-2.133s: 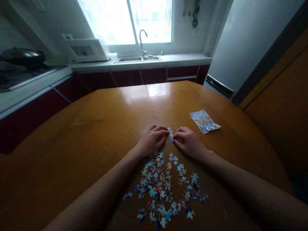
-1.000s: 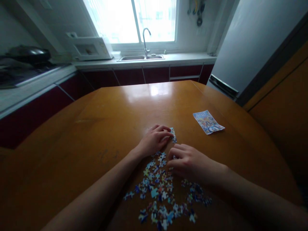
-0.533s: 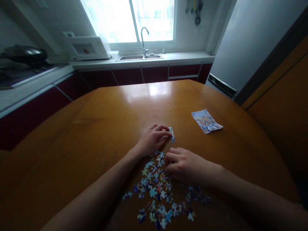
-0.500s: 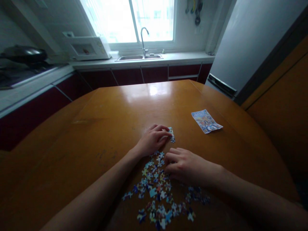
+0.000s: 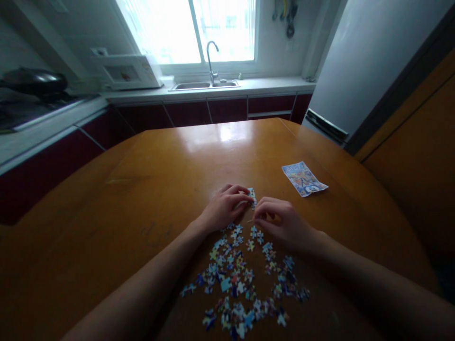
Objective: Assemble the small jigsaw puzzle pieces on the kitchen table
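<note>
You have a brown wooden table (image 5: 159, 161) with a glossy surface bearing the items. Landmark: the assembled puzzle strip (image 5: 252, 193), lying flat, partly hidden from view. On your side of the strip, loose puzzle pieces (image 5: 241, 287) lie scattered, close together and overlapping in places; blue, white, yellow-green and dark pieces are noted. Well apart from the strip, to its right and slightly farther from you, lies a printed sheet (image 5: 303, 178), its near edge uneven. Left of the strip and nearer you, the tabletop shows faint dark marks (image 5: 156, 229).
</note>
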`<state>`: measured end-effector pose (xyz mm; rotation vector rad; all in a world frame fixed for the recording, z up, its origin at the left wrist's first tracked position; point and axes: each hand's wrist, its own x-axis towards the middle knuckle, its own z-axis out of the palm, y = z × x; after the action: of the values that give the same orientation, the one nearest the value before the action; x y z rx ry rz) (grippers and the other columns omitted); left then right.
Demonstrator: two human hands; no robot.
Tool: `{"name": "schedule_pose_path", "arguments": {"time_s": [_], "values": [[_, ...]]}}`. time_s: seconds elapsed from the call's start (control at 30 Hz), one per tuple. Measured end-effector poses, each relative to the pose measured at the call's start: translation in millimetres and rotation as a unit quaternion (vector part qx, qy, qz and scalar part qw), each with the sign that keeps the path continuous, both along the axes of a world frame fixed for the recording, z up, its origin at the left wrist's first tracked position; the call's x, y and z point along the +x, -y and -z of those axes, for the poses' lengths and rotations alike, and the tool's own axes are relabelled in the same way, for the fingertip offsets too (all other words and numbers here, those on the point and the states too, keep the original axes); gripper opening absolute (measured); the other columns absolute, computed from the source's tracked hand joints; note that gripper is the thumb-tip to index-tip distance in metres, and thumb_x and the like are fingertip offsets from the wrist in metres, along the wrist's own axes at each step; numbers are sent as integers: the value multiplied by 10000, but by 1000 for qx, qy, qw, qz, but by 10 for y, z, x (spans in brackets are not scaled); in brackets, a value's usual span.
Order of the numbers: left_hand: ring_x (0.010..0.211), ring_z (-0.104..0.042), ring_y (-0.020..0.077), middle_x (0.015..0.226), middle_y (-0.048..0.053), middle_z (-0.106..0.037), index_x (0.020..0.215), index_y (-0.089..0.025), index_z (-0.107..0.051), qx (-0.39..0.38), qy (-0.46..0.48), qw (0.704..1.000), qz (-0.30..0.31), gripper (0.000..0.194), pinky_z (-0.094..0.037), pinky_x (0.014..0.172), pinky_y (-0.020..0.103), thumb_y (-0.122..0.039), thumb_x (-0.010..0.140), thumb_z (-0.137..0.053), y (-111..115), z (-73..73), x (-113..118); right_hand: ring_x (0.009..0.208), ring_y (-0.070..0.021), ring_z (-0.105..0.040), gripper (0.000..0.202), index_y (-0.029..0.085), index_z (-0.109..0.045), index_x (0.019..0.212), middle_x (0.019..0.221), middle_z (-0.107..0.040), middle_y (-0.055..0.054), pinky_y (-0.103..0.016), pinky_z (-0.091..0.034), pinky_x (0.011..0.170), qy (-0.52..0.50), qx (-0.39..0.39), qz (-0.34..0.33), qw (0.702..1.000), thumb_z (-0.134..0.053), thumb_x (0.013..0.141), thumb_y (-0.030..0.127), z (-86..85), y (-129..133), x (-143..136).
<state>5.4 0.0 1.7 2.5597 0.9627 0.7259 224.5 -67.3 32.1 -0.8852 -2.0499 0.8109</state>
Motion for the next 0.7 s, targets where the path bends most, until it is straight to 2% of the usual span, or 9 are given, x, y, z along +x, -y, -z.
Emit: {"name": "schedule_pose_path", "arguments": {"time_s": [0.07,0.17,0.3,0.47,0.7], "values": [[1109,-553,219,1188,14,-672,1100,-344,-726,-2,-1,1000,3,234,-488,991,436,-242,939,-590,-1,-1,-1,716,-139,-553,94,197,-625,820,789,-630,-12,-287,-452,660,0,0,57,998,-609,911,217,66,-71,23],[1099,-556,223,1180,16,-674,1099,-351,-727,-2,0,1000,6,231,-492,981,444,-254,945,-586,0,-9,-3,680,-132,-533,63,197,-635,830,761,-628,-1,-276,-427,630,8,-5,96,995,-632,893,204,162,-148,47],[1114,-551,221,1182,18,-670,1112,-349,-723,-2,0,1000,5,230,-487,989,437,-273,957,-572,3,-15,-4,667,-125,-523,57,194,-640,829,763,-630,5,-269,-419,623,11,-6,103,995,-639,882,173,240,-192,51],[1107,-552,221,1185,21,-670,1104,-342,-722,0,3,1000,3,219,-484,988,438,-275,955,-575,3,-5,0,688,-127,-547,80,194,-674,932,807,-646,-8,-273,-438,647,6,2,101,995,-599,916,169,269,-218,47],[1117,-545,221,1237,13,-637,1112,-352,-711,7,-10,1000,3,228,-472,990,439,-261,956,-572,-3,10,-5,711,-133,-565,122,184,-703,869,807,-640,-19,-277,-438,659,16,6,86,996,-593,912,154,278,-234,61]]}}
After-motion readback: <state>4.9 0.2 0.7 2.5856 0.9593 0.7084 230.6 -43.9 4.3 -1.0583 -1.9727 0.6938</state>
